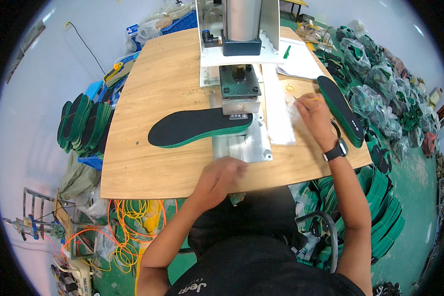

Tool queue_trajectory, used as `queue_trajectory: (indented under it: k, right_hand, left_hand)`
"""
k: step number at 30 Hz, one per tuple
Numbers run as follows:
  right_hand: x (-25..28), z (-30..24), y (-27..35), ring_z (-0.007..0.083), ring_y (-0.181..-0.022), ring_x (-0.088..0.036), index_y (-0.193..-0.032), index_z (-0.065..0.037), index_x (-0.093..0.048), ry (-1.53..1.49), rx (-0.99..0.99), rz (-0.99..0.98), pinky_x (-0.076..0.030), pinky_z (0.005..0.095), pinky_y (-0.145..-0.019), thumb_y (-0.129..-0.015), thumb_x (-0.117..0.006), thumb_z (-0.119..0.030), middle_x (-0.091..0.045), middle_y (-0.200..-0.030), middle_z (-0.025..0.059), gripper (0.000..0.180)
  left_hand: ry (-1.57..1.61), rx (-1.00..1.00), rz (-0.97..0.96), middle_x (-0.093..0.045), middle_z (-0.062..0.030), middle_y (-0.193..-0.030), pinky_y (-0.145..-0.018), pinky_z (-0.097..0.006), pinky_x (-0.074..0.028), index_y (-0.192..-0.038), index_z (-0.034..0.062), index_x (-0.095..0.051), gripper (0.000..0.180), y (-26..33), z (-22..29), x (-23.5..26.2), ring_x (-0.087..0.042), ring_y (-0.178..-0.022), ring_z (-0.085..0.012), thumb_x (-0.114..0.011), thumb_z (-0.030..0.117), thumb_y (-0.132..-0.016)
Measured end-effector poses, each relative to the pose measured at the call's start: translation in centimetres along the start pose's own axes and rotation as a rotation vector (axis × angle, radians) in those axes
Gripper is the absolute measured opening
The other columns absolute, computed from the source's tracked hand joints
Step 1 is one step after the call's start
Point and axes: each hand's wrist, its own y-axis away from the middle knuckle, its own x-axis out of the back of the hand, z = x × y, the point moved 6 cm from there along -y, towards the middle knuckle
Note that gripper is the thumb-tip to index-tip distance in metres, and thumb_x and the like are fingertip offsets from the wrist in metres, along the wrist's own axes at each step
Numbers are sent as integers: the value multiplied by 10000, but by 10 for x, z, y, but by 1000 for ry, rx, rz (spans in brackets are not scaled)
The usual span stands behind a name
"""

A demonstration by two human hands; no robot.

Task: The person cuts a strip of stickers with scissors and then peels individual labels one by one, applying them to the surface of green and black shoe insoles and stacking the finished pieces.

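The left hand (221,173) rested at the table edge (148,182), fingers curled, gripping nothing. The right hand (313,112) pinched a thin yellow band (311,100) over clear bags (281,118). The black insole (197,127) lay under the press (239,89). Bagged insoles (375,93) were heaped right.

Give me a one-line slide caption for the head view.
Black-and-green insole under a bench press; left hand at table edge, right hand beside an insole stack.

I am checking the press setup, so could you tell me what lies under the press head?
Under the press head, one end of a black insole with a green edge rests on a metal plate. The part directly beneath the head is covered.
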Motion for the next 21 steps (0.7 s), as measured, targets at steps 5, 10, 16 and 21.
queue_trajectory:
  k: [5, 10, 16, 21]
  right_hand:
    - [65, -69, 37, 316, -757, -592, -925, -8, -632, -72, 160, 45, -473, 392, -664, -809, -619, -36, -619, -835, 140, 120]
    - [83, -173, 97, 259, -855, -625, -1000, -23, -624, -435, 315, -328, -515, 322, -714, -787, -683, -200, -637, -995, 145, 284]
    - [6, -78, 170, 186, -821, -629, -1156, 31, -550, -1369, -897, -323, -499, 292, -763, -1007, -354, -392, -665, -972, 124, 489]
    - [8, -108, 140, 100, -737, -608, -1124, 17, -576, -1473, -954, -269, -483, 221, -666, -939, -553, -136, -658, -868, 79, 241]
  left_hand:
    - [571, 469, -60, -636, -76, -883, -704, -259, -475, -1030, -4, -634, 379, -22, -19, -43, -587, -764, -133, -435, 315, -986]
    - [174, 235, -172, -628, -22, -836, -698, -250, -471, -1012, 12, -636, 272, -19, -8, -63, -573, -769, -85, -555, 256, -924]
    - [447, 328, -226, -653, -20, -840, -654, -248, -497, -976, 13, -644, 144, 37, -20, -86, -611, -730, -84, -621, 73, -847]
    - [316, 172, -598, -607, -87, -1041, -872, -333, -459, -1143, 20, -561, 354, 68, -33, -121, -570, -994, -160, -654, 228, -872]
